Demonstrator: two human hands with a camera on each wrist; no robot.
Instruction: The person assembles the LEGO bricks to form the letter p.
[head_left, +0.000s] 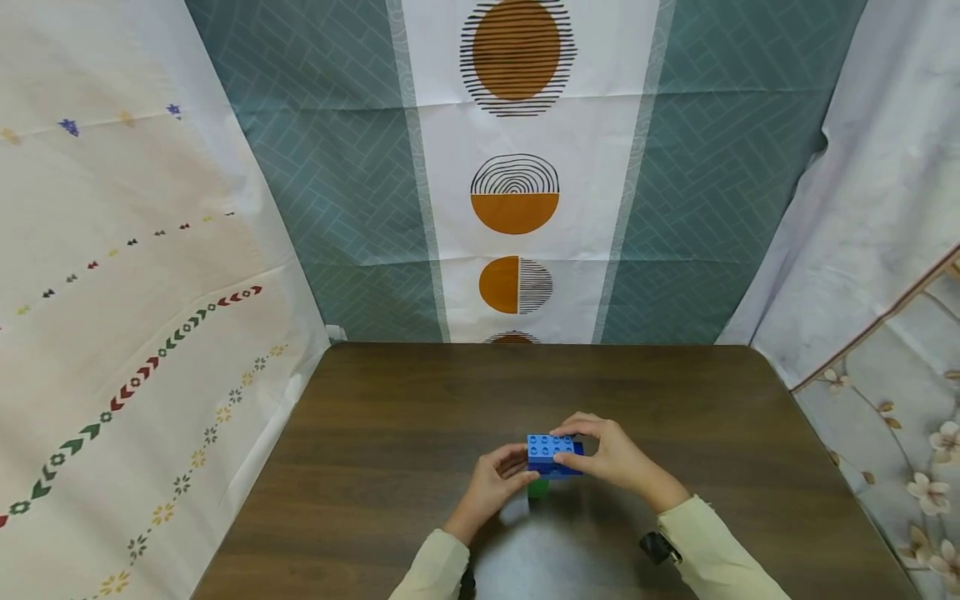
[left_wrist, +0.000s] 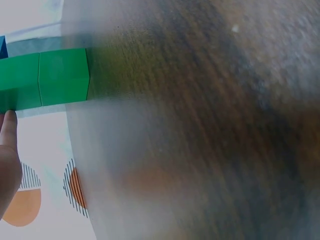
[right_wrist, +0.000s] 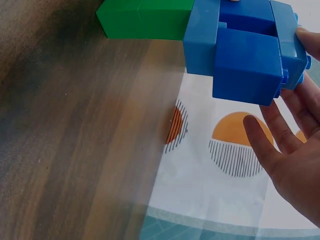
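A toy-brick stack stands on the table. Two green bricks (right_wrist: pixel 145 19) form its base, with a lighter blue brick (right_wrist: pixel 201 37) above them. Over that sit darker blue bricks (right_wrist: pixel 247 65), one jutting out toward the right hand's side. Another lighter blue brick (head_left: pixel 547 447), studs up, tops the stack. The left hand (head_left: pixel 486 485) holds the stack from its left, and a finger touches a green brick (left_wrist: pixel 62 77) in the left wrist view. From the right, the right hand (head_left: pixel 609 457) pinches the top brick between thumb and fingers. Part of the left hand's grip is hidden.
The brown wooden table (head_left: pixel 390 400) extends around the stack. A patterned cloth (head_left: pixel 517 133) hangs behind its far edge, and pale cloths hang at the left and right sides. A dark strap with a small device (head_left: pixel 658 547) is on the right wrist.
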